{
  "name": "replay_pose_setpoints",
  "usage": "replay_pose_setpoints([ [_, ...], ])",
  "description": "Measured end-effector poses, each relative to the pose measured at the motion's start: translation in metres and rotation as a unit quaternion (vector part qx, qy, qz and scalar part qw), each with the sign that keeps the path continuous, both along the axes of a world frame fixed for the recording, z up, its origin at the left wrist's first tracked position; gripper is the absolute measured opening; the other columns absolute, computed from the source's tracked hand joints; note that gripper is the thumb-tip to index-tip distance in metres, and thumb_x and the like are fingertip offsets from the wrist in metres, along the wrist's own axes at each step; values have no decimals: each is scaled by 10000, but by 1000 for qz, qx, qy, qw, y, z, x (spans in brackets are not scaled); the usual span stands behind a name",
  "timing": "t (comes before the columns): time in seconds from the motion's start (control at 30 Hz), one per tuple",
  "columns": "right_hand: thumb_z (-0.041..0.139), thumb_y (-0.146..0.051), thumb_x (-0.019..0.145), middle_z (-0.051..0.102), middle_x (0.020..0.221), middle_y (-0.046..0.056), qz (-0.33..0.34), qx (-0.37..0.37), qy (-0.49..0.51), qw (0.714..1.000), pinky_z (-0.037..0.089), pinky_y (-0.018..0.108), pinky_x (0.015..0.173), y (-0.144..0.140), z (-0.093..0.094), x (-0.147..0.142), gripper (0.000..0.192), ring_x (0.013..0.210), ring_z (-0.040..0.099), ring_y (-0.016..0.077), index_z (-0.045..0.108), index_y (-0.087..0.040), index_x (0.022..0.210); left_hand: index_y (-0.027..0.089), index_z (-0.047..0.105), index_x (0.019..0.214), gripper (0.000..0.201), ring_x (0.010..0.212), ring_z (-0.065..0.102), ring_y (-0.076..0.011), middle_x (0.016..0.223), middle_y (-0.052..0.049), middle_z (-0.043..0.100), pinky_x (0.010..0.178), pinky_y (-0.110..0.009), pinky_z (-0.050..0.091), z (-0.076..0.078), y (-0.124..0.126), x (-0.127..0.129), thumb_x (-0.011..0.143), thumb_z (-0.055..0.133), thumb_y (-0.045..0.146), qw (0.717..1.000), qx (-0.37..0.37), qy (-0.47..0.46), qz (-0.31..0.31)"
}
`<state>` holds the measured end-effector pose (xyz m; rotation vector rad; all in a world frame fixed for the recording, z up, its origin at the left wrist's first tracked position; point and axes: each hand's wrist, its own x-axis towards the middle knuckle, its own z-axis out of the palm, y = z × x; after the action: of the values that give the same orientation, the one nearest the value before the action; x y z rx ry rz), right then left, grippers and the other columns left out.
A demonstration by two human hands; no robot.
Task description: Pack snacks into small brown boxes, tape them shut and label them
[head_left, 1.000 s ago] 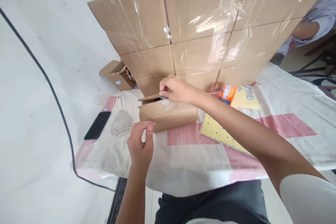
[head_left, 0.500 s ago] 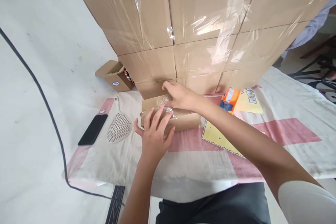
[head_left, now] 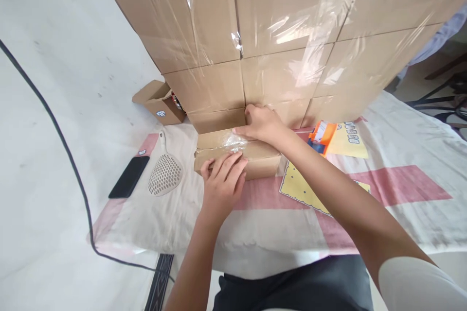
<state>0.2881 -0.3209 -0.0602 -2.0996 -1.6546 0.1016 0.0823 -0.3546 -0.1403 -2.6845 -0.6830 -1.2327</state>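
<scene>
A long, low cardboard box [head_left: 262, 167] with clear tape on top lies on the cloth in front of a tall stack of taped cardboard boxes [head_left: 280, 73]. My left hand [head_left: 222, 182] rests on its near top edge, fingers stretched out over the cardboard. At the far side of the same box, my right hand [head_left: 264, 124] is open, thumb reaching left over the taped top and fingers bent against the stack. Part of the box is hidden under both hands. An opening [head_left: 222, 120] in the stack's bottom row shows behind the box.
Left on the cloth [head_left: 255, 233] are a white perforated strainer [head_left: 166, 175], a black phone [head_left: 129, 177] and a small open box [head_left: 164, 107]. To the right lie an orange-and-blue item [head_left: 323, 137] and yellow printed cards [head_left: 302, 189]. A black cable [head_left: 54, 121] hangs by the wall.
The crinkled clear plastic on the low box now lies flatter, and its top looks closed over. My right hand has shifted right and slightly up; my left fingers have drawn back to the near edge.
</scene>
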Motion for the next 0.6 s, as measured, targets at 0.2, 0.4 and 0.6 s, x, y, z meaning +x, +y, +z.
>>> replay_pose_setpoints([
  [0.2, 561, -270, 951, 700, 887, 70, -12, 164, 61, 984, 465, 351, 749, -65, -13, 23, 120, 806, 637, 224, 641, -181, 944, 268, 705, 1155, 262, 1163, 705, -241, 1258, -58, 752, 1117, -429, 309, 1, 12, -6, 935, 606, 166, 1000, 16, 15, -10],
  [0.4, 541, -293, 925, 721, 940, 81, -76, -22, 94, 992, 487, 408, 770, -200, -86, 64, 167, 893, 654, 280, 684, -209, 951, 299, 724, 941, 160, 836, 740, -174, 866, 9, 774, 969, -373, 457, -23, -28, 15, 920, 603, 195, 967, 41, -38, -249],
  [0.6, 674, -364, 844, 553, 1359, 171, -150, -115, 8, 982, 400, 627, 1017, -217, -114, 61, 613, 1264, 490, 425, 529, -260, 1430, 245, 550, 1477, 586, 1490, 414, -396, 1588, -135, 491, 1166, -589, 389, -54, -74, 67, 953, 615, 500, 929, -181, 263, -188],
])
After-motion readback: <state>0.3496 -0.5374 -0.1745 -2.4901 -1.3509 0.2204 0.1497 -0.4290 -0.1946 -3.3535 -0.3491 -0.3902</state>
